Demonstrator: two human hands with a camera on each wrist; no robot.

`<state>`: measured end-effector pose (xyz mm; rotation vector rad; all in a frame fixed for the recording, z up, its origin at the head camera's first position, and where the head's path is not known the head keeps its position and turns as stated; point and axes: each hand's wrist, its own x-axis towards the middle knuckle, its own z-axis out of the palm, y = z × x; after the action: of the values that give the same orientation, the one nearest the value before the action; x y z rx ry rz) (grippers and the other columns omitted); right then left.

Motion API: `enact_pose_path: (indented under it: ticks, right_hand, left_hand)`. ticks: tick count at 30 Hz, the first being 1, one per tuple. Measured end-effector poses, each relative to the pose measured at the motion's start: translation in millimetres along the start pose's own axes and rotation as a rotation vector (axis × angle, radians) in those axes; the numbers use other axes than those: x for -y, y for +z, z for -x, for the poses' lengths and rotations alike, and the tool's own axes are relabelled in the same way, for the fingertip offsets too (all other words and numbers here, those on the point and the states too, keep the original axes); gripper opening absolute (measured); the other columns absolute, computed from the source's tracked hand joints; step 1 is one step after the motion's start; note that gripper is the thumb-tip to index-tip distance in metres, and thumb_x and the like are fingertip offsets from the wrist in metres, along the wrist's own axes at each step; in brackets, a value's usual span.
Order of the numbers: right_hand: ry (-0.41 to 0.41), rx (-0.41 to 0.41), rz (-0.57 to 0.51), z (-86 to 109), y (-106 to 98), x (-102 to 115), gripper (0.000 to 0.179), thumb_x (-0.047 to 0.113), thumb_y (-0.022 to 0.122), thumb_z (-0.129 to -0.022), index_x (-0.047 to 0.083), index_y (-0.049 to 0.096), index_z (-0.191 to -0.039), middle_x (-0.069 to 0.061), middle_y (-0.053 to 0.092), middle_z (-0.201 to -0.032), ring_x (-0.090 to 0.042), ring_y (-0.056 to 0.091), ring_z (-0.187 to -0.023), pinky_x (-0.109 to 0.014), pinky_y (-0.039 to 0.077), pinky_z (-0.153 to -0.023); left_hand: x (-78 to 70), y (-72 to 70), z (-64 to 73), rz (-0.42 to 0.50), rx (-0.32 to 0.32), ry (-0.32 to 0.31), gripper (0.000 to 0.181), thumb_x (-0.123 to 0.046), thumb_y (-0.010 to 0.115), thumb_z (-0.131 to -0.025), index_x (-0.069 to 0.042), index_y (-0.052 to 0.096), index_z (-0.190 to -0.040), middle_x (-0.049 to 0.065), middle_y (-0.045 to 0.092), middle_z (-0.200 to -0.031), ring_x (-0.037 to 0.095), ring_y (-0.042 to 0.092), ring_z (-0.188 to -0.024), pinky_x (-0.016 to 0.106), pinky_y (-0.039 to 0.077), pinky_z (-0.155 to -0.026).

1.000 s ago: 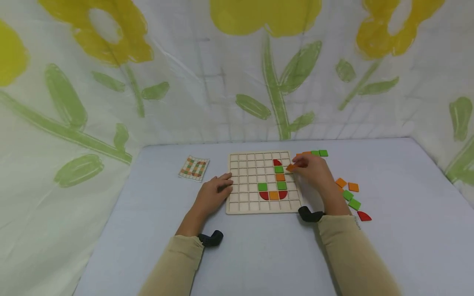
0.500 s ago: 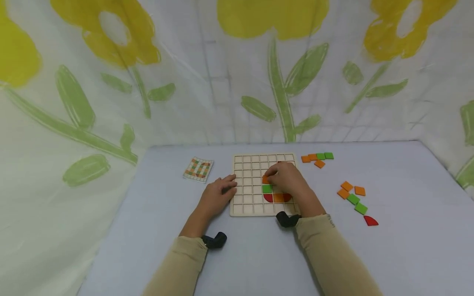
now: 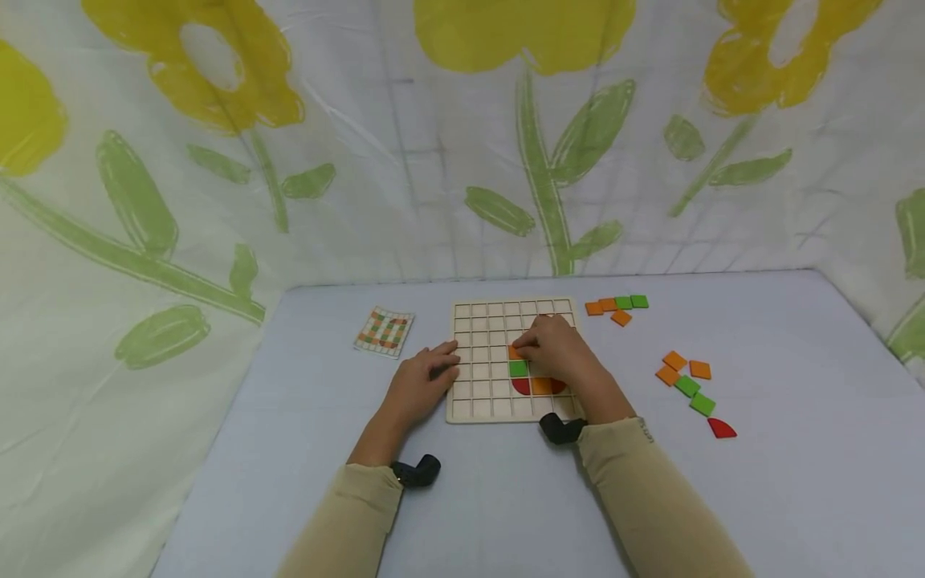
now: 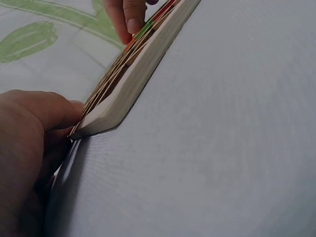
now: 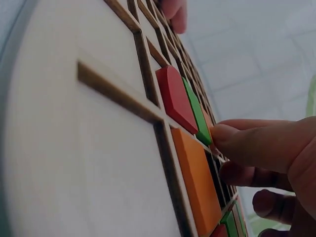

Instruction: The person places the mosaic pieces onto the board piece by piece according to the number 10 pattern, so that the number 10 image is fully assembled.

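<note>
A pale wooden grid board lies on the table. My left hand rests at its left edge, with thumb and fingertips touching the rim; in the left wrist view the thumb meets the board's corner. Over the board's right part, my right hand pinches an orange square tile at a cell just beyond a green tile. Nearer me, a red quarter-round tile and another orange tile sit in cells. The right hand hides much of the other tiles in the head view.
Left of the board lies a small pattern card. Orange and green tiles lie at the back right. More loose tiles and a red quarter-round piece are scattered farther right. A flower-painted sheet rises behind the table.
My right hand has carried the orange tile from the board's right edge leftward to a cell beyond the green tile, and stays there. The left hand has kept its place at the board's edge.
</note>
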<state>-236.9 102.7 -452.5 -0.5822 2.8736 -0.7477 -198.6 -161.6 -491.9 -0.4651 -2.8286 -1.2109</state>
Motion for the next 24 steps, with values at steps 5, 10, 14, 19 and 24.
enact_pose_path:
  ticks: [5,10,14,19,24]
  right_hand:
    - [0.103,-0.054,-0.085,2.6,-9,-10,0.020,0.019,0.066,-0.095,0.013,0.076,-0.111,-0.007,0.070,-0.111,-0.030,0.060,-0.111,-0.046,0.053,-0.094]
    - [0.297,-0.223,-0.132,12.1,-28,-40,0.032,0.020,0.061,-0.097,0.007,0.067,-0.125,-0.019,0.059,-0.121,-0.037,0.057,-0.109,-0.053,0.051,-0.092]
    - [0.457,-0.335,-0.130,26.0,-41,-67,0.042,0.019,0.059,-0.096,0.002,0.059,-0.134,-0.026,0.052,-0.121,-0.041,0.054,-0.104,-0.052,0.051,-0.084]
    - [0.578,-0.353,-0.151,40.6,-47,-88,0.050,0.024,0.057,-0.097,0.000,0.052,-0.140,-0.027,0.052,-0.116,-0.038,0.052,-0.098,-0.048,0.049,-0.076]
    - [0.592,-0.315,-0.135,45.9,-45,-96,0.047,0.026,0.057,-0.097,-0.003,0.056,-0.133,-0.023,0.054,-0.110,-0.035,0.050,-0.095,-0.042,0.048,-0.072]
  left_hand:
    - [0.1,0.1,0.2,0.001,-0.003,-0.004,0.027,-0.024,0.065,-0.096,-0.012,0.072,-0.119,-0.006,0.056,-0.142,0.025,0.047,-0.138,0.043,0.031,-0.120]
    - [0.5,0.4,-0.5,-0.003,-0.003,0.000,0.027,-0.025,0.066,-0.096,-0.012,0.072,-0.119,-0.006,0.056,-0.142,0.025,0.047,-0.138,0.043,0.031,-0.120]
    - [0.2,0.2,-0.8,-0.008,-0.008,0.006,0.027,-0.024,0.066,-0.096,-0.012,0.072,-0.118,-0.005,0.057,-0.141,0.023,0.048,-0.136,0.042,0.032,-0.120]
    - [-1.6,-0.8,-0.2,-0.005,-0.006,-0.002,0.027,-0.023,0.066,-0.096,-0.011,0.072,-0.118,-0.005,0.057,-0.141,0.021,0.049,-0.136,0.040,0.031,-0.121]
    - [-3.6,-1.3,1.0,0.013,0.004,-0.017,0.027,-0.024,0.066,-0.096,-0.011,0.072,-0.119,-0.006,0.056,-0.142,0.024,0.047,-0.138,0.042,0.030,-0.121]
